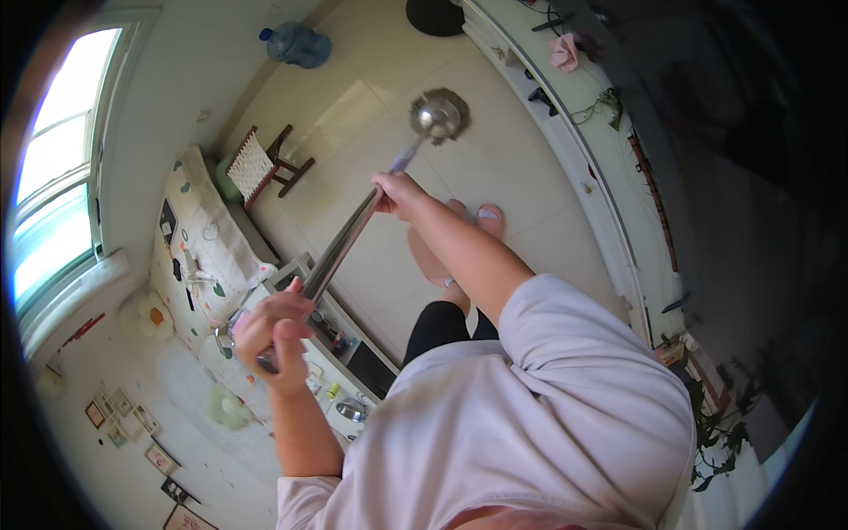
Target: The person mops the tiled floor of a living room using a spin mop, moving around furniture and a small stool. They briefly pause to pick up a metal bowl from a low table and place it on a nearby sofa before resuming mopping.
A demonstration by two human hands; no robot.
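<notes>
A spin mop with a metal handle [345,237] slants across the view. Its round metal head [440,119], fringed with grey-brown strands, rests on the tiled floor. My right hand [399,196] grips the handle partway down, just above a lilac section [403,159]. Nearer my body, my left hand [277,331] is wrapped around the upper handle; its fingers are slightly blurred. A metal loop [222,334] shows beside that hand. On the floor below my right forearm are my feet in pink slippers [491,222].
A folding stool [250,169] with a woven seat stands left of the mop. A blue water jug [299,45] lies by the wall. Along the right runs a long white cabinet [583,142]. A sofa with a patterned cover [205,235] and a low shelf unit [374,344] flank my left.
</notes>
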